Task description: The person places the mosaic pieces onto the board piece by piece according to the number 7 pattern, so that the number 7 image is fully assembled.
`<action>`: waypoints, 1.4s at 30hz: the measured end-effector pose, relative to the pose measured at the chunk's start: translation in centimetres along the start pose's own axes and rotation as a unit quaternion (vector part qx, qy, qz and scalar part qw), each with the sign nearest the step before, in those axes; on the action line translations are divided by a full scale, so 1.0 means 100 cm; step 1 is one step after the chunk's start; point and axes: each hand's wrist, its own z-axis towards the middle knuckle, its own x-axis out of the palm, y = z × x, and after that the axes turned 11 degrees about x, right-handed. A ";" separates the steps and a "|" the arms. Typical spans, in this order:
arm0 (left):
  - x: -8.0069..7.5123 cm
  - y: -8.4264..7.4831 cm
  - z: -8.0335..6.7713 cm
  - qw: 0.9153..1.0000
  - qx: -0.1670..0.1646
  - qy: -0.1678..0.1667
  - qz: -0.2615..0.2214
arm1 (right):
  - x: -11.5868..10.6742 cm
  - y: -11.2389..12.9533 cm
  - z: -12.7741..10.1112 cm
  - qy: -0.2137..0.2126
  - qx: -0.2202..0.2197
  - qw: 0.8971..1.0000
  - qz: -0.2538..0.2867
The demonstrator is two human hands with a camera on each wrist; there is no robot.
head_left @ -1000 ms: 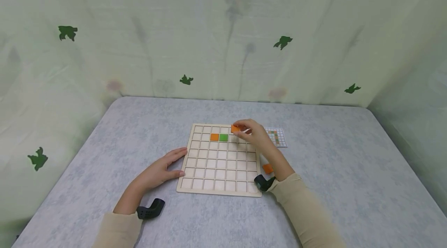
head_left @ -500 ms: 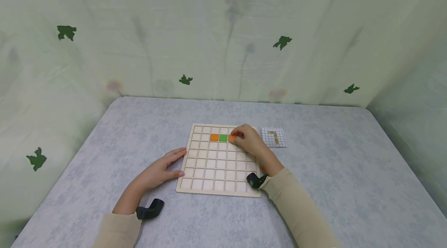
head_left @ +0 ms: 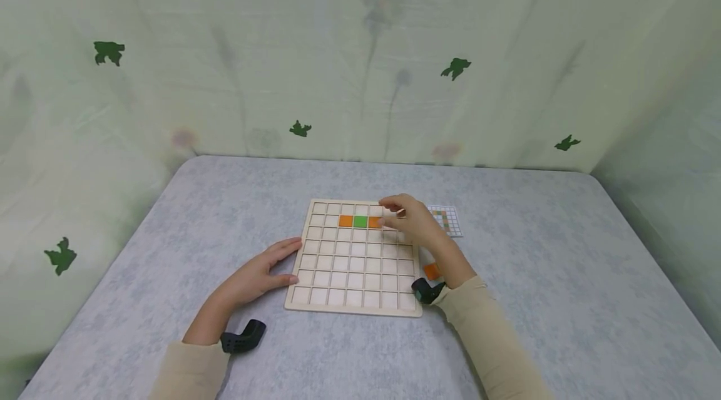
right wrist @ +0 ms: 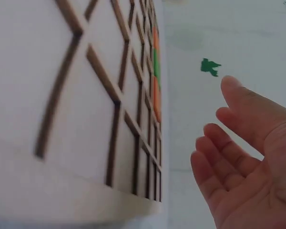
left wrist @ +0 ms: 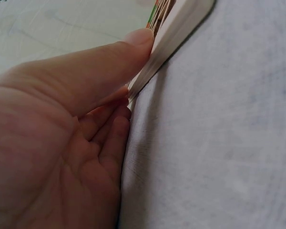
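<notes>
Caution: excess pressure from the left hand (head_left: pixel 256 275), spread against the left edge of the board (head_left: pixel 349 262), could skew it; a low return by the right hand (head_left: pixel 414 220), fingers parted and empty above far-right squares, could knock the loose orange tile (head_left: pixel 432 271) beside the right edge. I count one board, two seated orange tiles (head_left: pixel 346 221), one green tile (head_left: pixel 360 221) between, one loose, one card (head_left: pixel 452 225); more may lie hidden.

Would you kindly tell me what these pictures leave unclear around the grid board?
Head view: the pattern card, partly behind the right hand, its details too small to read.
Head view: the table beneath the right sleeve.
Left wrist view: much of the grid board, covered by the left hand and cut off by the top edge.
</notes>
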 end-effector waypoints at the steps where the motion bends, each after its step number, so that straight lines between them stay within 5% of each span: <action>1: 0.000 0.000 0.000 1.000 0.000 0.000 -0.001 | -0.006 0.001 -0.004 -0.004 -0.007 1.000 0.002; 8: 0.000 -0.001 0.000 1.000 -0.004 -0.002 0.004 | -0.043 -0.005 -0.036 -0.039 -0.054 0.998 -0.013; 15: 0.000 -0.002 0.000 1.000 -0.003 0.000 0.003 | -0.059 -0.028 -0.067 -0.048 -0.055 0.997 -0.033; 28: 0.001 0.000 0.000 1.000 0.004 -0.002 0.005 | -0.048 -0.077 -0.090 0.027 -0.015 0.998 -0.063; 42: 0.001 -0.003 0.000 1.000 0.001 -0.003 -0.004 | -0.039 -0.076 -0.090 0.008 0.000 0.996 -0.088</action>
